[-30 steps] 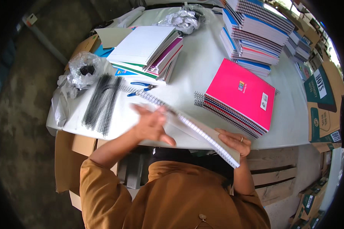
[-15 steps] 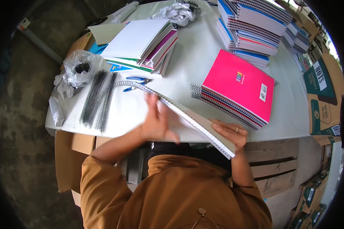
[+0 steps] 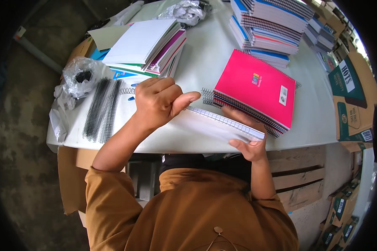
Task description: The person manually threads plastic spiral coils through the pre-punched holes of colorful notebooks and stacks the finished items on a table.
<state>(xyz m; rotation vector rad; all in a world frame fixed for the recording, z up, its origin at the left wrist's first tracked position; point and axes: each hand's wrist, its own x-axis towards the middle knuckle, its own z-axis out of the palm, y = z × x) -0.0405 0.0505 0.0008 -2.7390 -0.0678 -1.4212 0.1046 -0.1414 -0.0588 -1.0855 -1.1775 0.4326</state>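
Over the table's near edge, my right hand (image 3: 252, 140) grips an unbound notebook (image 3: 228, 122), thumb on the near side and fingers on the far side. Its punched spine edge faces up. My left hand (image 3: 160, 100) is above the notebook's left end, fingers curled and thumb stuck out to the right; whatever is inside the fist is hidden. A wire spiral coil (image 3: 127, 90) shows just left of that fist. Blue-handled pliers (image 3: 131, 98) lie behind it, mostly covered by the hand. Left of these rests a bundle of dark spiral coils (image 3: 100, 111).
A stack of spiral notebooks with a pink cover (image 3: 255, 85) sits right of my hands. Taller notebook stacks (image 3: 272, 29) stand behind it. Loose page blocks (image 3: 142, 42) are piled at the back left, near crumpled plastic wrap (image 3: 80, 75). Cardboard boxes (image 3: 352, 100) line the right side.
My left hand has risen and turned from spread fingers to a curled fist. The notebook has tipped flatter, and my right hand has shifted its hold, with the thumb now on the near side.
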